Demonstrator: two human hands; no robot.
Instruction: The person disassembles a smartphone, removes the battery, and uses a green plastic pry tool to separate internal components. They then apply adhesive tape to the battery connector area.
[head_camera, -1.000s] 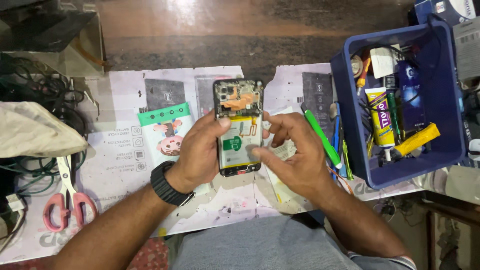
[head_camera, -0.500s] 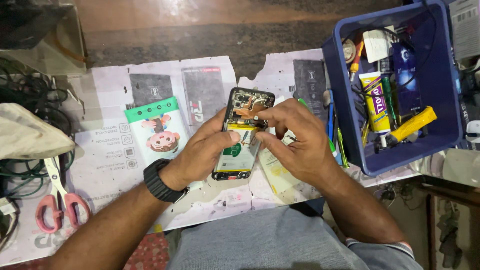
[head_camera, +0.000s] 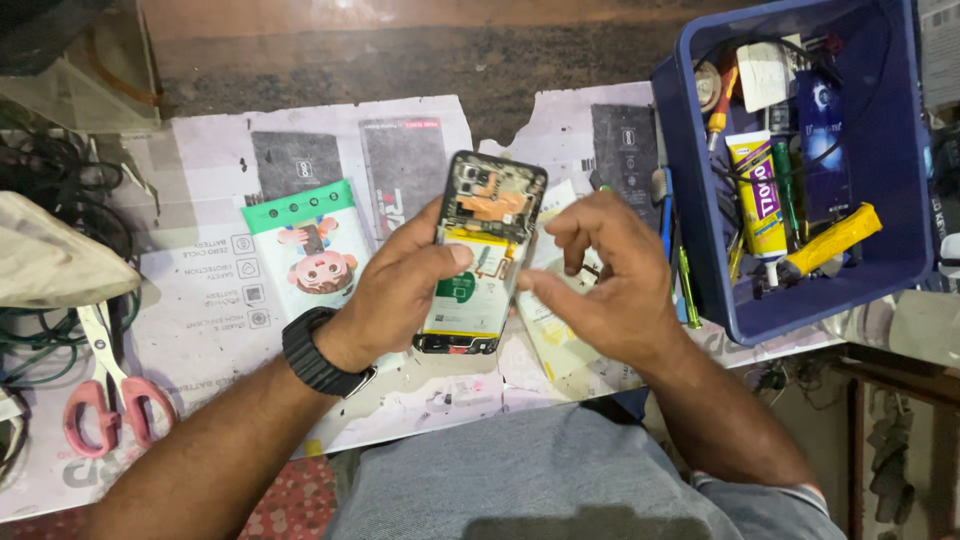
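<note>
The left hand (head_camera: 405, 290), with a black watch (head_camera: 322, 352) on its wrist, grips a black smartphone with its back cover off (head_camera: 482, 255), fingers wrapped behind the body and the thumb pressed across the pale battery in the middle. The phone is held tilted above the desk (head_camera: 420, 400), its copper-coloured shielding and camera end pointing away from the person, its lower end toward the lap. The right hand (head_camera: 600, 280) sits just beside the phone's right edge — fingers curled loosely, forefinger and thumb drawn near each other, thumb tip close to the phone's side; whether anything is pinched between them cannot be told. Under both hands the desk is covered with printed paper sheets (head_camera: 200, 270), and a green-topped card with a cartoon figure (head_camera: 310, 245) lies to the left of the phone. Farther left, pink-handled scissors (head_camera: 105, 395) rest near a tangle of dark cables (head_camera: 60, 190). To the right stands a blue plastic bin (head_camera: 700, 250) holding a white tube with yellow and purple print (head_camera: 757, 195), a yellow-handled tool (head_camera: 830, 240) and other small tools — a green pen-like tool (head_camera: 688, 288) lies just outside its left wall.
</note>
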